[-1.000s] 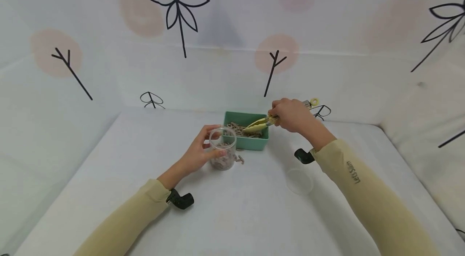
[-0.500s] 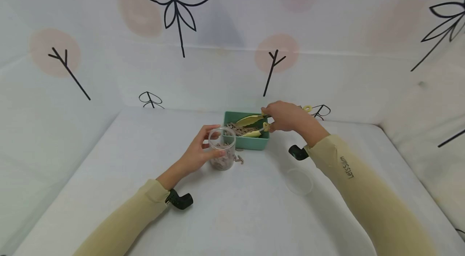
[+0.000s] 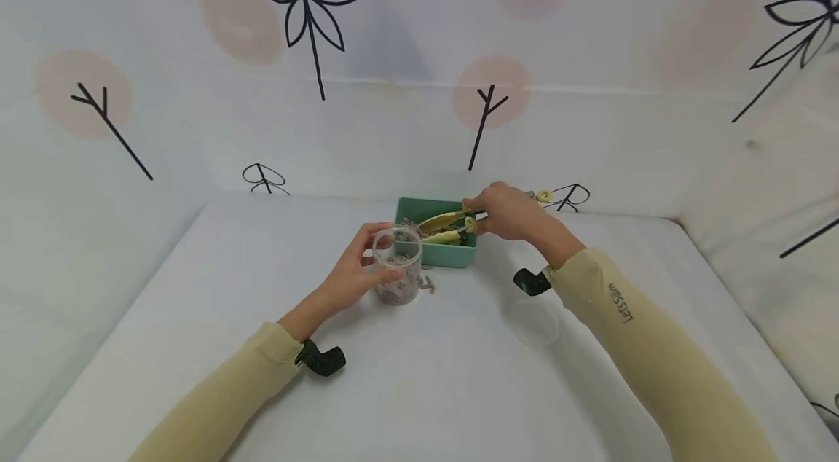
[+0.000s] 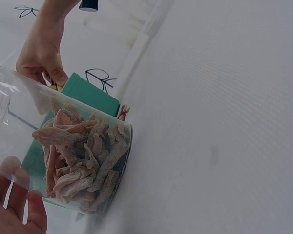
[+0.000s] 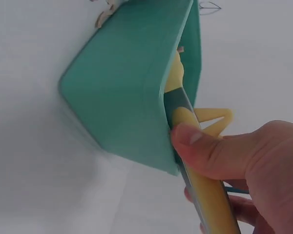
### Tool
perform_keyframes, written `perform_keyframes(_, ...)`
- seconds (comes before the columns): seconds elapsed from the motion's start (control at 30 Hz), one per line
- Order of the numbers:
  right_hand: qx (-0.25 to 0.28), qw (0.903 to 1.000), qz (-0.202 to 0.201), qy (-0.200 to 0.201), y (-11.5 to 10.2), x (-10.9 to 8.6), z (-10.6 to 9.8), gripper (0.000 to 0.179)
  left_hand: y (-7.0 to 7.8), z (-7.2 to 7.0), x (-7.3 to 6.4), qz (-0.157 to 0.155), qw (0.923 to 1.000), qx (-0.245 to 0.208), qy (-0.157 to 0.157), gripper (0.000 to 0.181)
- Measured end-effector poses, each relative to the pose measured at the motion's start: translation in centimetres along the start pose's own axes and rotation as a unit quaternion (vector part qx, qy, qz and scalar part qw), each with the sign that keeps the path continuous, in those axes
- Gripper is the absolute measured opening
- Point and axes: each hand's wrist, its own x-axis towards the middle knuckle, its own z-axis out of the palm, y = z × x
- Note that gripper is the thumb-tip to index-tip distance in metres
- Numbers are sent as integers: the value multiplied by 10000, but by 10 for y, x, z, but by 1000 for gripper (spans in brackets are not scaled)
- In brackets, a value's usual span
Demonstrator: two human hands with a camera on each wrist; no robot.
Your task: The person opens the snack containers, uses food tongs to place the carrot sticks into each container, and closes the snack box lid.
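Note:
My left hand (image 3: pixel 350 276) grips a clear plastic jar (image 3: pixel 398 265) standing on the table. In the left wrist view, brownish dried strips (image 4: pixel 83 156) fill its lower part. My right hand (image 3: pixel 507 213) holds a pair of yellow tongs (image 3: pixel 444 221) by the handles. Their arms are spread, and the tips reach into a green rectangular box (image 3: pixel 448 256) just behind and right of the jar. More strips lie in the box, partly hidden by the tongs. In the right wrist view, the thumb presses on a yellow handle (image 5: pixel 210 200) beside the box rim.
A few loose strips (image 3: pixel 427 285) lie on the white table (image 3: pixel 419 389) beside the jar. A clear round lid (image 3: pixel 534 323) lies right of them. Behind the box rises a white patterned cloth backdrop (image 3: pixel 380 134).
My right hand has moved left and the tongs have spread, with their tips going further into the green box. The left hand keeps its hold on the jar. The head view has shifted slightly.

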Motion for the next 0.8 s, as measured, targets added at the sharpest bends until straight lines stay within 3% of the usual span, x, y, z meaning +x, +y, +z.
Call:
perform_keyframes(0.1, 9, 9997, -47, 225, 0, -2, 3, 58, 10, 0, -2, 71, 10000, -9, -8, 67)
perform_keyframes(0.3, -27, 9984, -144, 555, 2, -9, 9, 52, 9, 0, -2, 75, 9999, -59, -32, 67)
perform_keyframes(0.53, -1, 9976, -149, 674, 5, -15, 8, 50, -29, -2, 7, 136, 9999, -73, 7, 72)
perform_keyframes(0.7, 17, 9975, -47, 708, 10, -20, 2, 47, -26, -2, 8, 50, 9999, -100, 4, 73)
perform_keyframes(0.8, -12, 9972, -2, 754, 13, -24, -1, 46, -14, -2, 5, 2, 10000, -62, -10, 71)
